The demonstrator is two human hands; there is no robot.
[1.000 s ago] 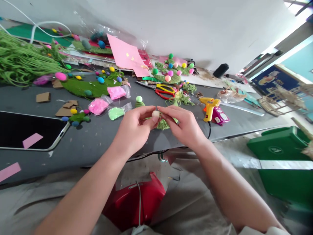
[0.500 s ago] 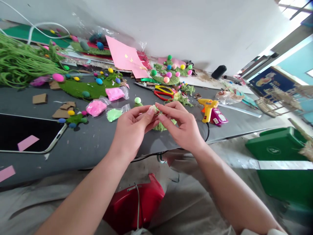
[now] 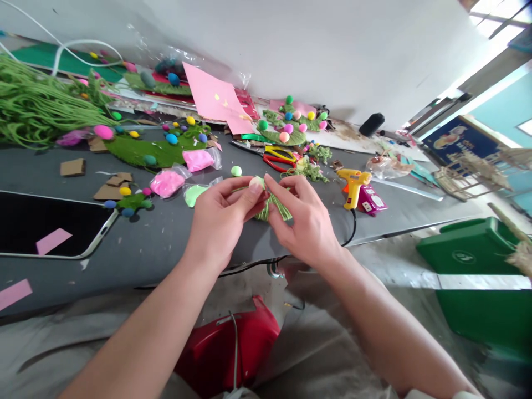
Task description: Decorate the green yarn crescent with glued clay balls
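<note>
My left hand is closed, thumb and fingers pinching a green yarn piece whose loose strands fan out below the fingertips. A small pale bit shows at the left thumb tip; I cannot make out what it is. My right hand is bent around the same yarn piece, its index fingertip touching the top near the left thumb. Just beyond the left fingers is a pale green ball; whether it joins the held piece is hidden. A bag of light green material lies partly behind the left hand.
A yellow glue gun stands to the right, its cord over the table edge. Beyond the hands lie red-and-yellow-handled pliers and ball-trimmed green pieces. A large phone or tablet and green yarn are at left.
My right hand has shifted slightly, and its fingers have turned around the yarn piece. More of the hanging strands shows between the hands. My left hand keeps its pinch.
</note>
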